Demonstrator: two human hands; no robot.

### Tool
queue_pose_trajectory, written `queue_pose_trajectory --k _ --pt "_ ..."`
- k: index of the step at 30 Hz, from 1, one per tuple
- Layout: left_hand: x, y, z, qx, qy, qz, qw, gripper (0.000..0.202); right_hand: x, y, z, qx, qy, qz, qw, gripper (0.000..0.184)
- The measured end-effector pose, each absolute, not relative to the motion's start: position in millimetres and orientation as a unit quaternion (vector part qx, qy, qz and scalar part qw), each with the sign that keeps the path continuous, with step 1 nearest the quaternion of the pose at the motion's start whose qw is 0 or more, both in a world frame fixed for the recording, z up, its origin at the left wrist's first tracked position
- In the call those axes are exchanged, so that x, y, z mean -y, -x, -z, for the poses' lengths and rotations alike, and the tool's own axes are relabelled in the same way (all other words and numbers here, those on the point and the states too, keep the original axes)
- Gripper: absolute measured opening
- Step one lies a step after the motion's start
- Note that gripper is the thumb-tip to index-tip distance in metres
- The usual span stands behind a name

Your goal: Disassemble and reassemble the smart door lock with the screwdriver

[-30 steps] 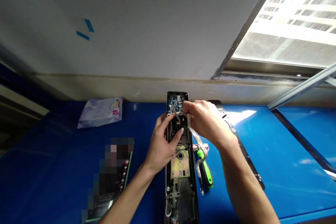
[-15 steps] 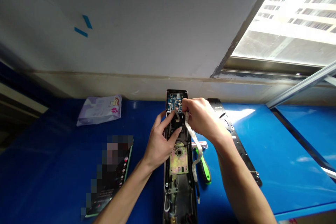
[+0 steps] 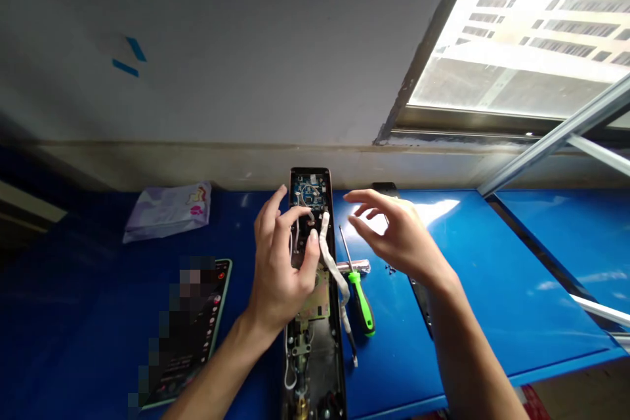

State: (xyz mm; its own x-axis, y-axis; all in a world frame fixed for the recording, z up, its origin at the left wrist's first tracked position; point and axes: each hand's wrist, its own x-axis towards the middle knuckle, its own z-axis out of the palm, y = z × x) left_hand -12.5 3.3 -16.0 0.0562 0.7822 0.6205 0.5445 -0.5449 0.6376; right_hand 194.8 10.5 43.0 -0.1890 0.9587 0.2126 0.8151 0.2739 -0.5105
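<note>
A long black housing (image 3: pixel 319 341), which looks like an opened door lock, lies lengthwise before me. At its far end sits a blue circuit board (image 3: pixel 310 193) with thin wires, and a brassy metal plate (image 3: pixel 319 298) lies lower down. A white taped cable (image 3: pixel 331 262) hangs along the housing's right side, its plug end on the table. My left hand (image 3: pixel 288 256) is over the housing's upper left part, thumb and forefinger apart near a small grey wire. My right hand (image 3: pixel 394 230) hovers to the right of the housing, fingers curved and apart, holding nothing.
A green and black screwdriver (image 3: pixel 363 308) lies right of the housing beside a silvery wrapped cylinder (image 3: pixel 359 266). Small screws (image 3: pixel 390 269) and a black cover plate (image 3: pixel 422 305) are under my right arm. To the left are a phone (image 3: pixel 197 341) and a lilac packet (image 3: pixel 170 210).
My right hand has let go at the circuit board and moved right, off the housing. My left hand's fingers have spread and lifted somewhat. The view has shifted to the right.
</note>
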Motion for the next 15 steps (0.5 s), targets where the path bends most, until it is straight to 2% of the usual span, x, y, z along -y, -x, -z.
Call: queue_pose_trajectory --k 3,6,8,10,13,15 --pt "3.6 -4.6 -10.2 -0.374 -0.783 -0.49 0.079 0.02 6.7 -238.9 -34.2 0.63 0.737 -0.135 0.201 0.035" --pt "6.5 -28.2 -29.6 -0.289 -0.865 -0.403 0.076 0.019 16.3 -279.4 -15.7 0.539 0.825 -0.116 0.127 0.043" --pt "6.4 -45.1 -35.3 -0.263 -0.908 -0.32 0.071 0.02 19.9 -295.0 -2.7 0.507 0.847 -0.136 0.077 0.046" --pt "5.4 -60.5 -36.1 -0.26 -0.936 -0.231 0.061 0.022 21.8 -299.8 8.0 0.487 0.857 -0.162 0.038 0.038" --pt "3.8 -76.8 -32.8 -0.272 -0.953 -0.124 0.053 0.025 21.8 -295.4 17.5 0.477 0.858 -0.189 0.011 0.038" --pt "3.8 -81.6 -30.6 -0.278 -0.954 -0.095 0.055 0.027 20.3 -292.6 20.7 0.47 0.859 -0.203 0.007 0.038"
